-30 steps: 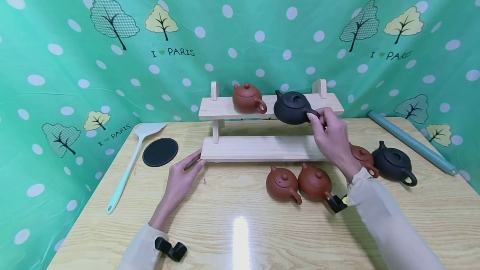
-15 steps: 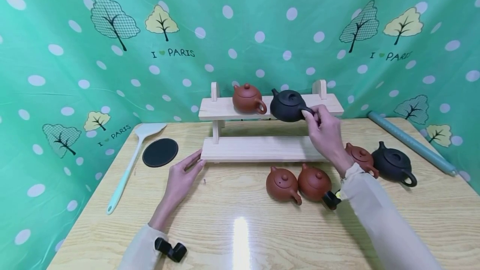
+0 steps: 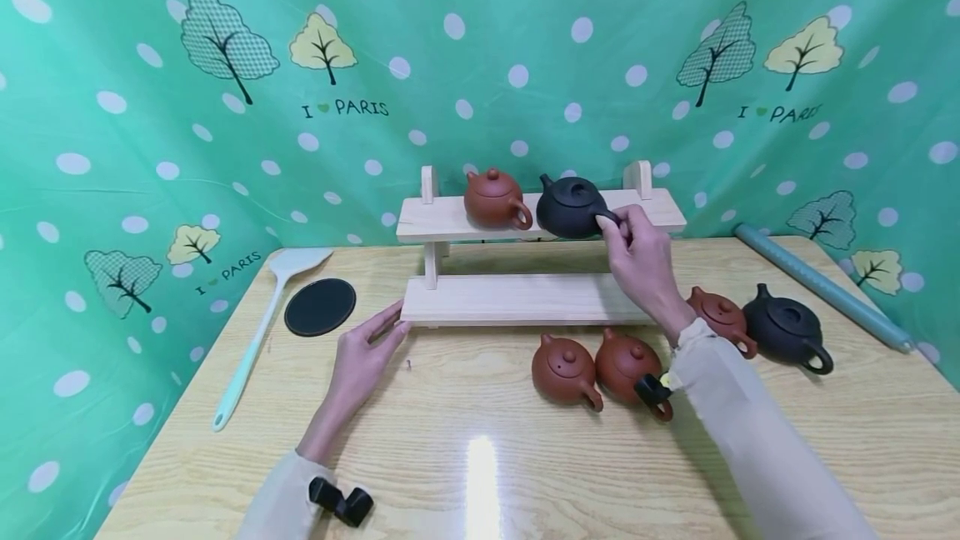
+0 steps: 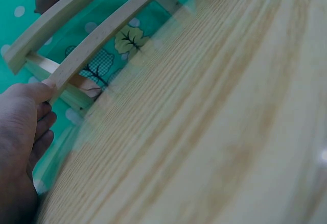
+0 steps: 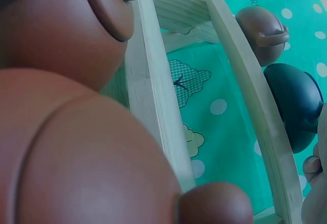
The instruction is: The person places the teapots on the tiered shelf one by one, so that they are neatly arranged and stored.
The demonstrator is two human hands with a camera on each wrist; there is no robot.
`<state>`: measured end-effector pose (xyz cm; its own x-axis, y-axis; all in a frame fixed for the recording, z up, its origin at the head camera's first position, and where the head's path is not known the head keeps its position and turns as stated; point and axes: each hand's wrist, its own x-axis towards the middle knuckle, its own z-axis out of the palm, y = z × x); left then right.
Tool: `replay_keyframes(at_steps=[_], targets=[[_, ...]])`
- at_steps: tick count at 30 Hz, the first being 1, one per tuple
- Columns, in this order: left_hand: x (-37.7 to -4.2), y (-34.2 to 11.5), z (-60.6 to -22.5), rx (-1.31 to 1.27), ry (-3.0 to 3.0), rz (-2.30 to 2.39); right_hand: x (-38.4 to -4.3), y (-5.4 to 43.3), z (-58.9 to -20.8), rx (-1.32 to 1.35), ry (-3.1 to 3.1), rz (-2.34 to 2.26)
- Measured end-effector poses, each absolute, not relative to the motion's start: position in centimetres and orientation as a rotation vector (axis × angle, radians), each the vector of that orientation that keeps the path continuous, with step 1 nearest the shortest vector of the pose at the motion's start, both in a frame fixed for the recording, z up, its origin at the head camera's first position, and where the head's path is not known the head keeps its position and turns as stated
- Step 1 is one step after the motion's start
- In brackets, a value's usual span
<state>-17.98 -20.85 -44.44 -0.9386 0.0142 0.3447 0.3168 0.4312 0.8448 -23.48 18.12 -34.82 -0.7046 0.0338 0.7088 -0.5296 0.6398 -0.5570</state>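
Observation:
My right hand pinches the handle of a black teapot, held upright at the top tier of a two-tier wooden display rack. The right wrist view shows that black teapot right at the tier's edge, with only part of the hand visible. Left of it on the same tier sits a reddish-brown teapot. My left hand grips the left end of the lower tier; in the left wrist view its thumb lies on the board's end, the other fingers behind it.
Two brown teapots stand side by side before the rack. To the right are another brown teapot, a black teapot and a teal roll. A pale spatula and black round mat lie at left.
My right hand has moved the black teapot left and slightly up in view, closer to the brown teapot on the top tier. The left hand has stayed at the rack's end.

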Motion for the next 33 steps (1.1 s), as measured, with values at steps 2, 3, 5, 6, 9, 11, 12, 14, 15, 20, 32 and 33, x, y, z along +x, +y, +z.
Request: replay_keyframes(at_steps=[2, 3, 5, 6, 9, 11, 12, 14, 15, 20, 32, 33], targets=[[-18.0, -20.9, -44.5, -0.283, -2.408, -1.505, -23.6, 18.0, -34.8, 0.385, -2.159, 1.029], [-17.9, -20.9, -44.5, -0.282, -2.410, -1.503, -23.6, 18.0, -34.8, 0.385, -2.161, 1.031], [-17.9, -21.0, -44.5, -0.279, -2.412, -1.505, -23.7, 17.9, -34.7, 0.387, -2.164, 1.034], [-17.9, -21.0, -44.5, -0.278, -2.413, -1.505, -23.7, 17.9, -34.7, 0.390, -2.165, 1.035], [-17.9, -21.0, -44.5, -0.273, -2.416, -1.507, -23.8, 17.8, -34.6, 0.396, -2.166, 1.035], [-17.8, -21.0, -44.5, -0.269, -2.417, -1.510, -23.9, 17.7, -34.6, 0.398, -2.166, 1.039], [-17.8, -20.9, -44.4, -0.267, -2.416, -1.511, -23.9, 17.6, -34.5, 0.399, -2.167, 1.040], [-17.8, -20.9, -44.4, -0.265, -2.414, -1.513, -24.0, 17.6, -34.4, 0.397, -2.172, 1.043], [-17.8, -20.9, -44.4, -0.266, -2.413, -1.513, -24.0, 17.5, -34.4, 0.396, -2.175, 1.043], [-17.8, -20.9, -44.5, -0.266, -2.416, -1.508, -24.2, 17.3, -34.2, 0.388, -2.189, 1.039], [-18.0, -20.8, -44.5, -0.283, -2.417, -1.489, -24.6, 16.9, -34.0, 0.350, -2.184, 1.079], [-18.0, -20.8, -44.4, -0.284, -2.416, -1.491, -24.6, 16.8, -34.0, 0.344, -2.184, 1.079]])
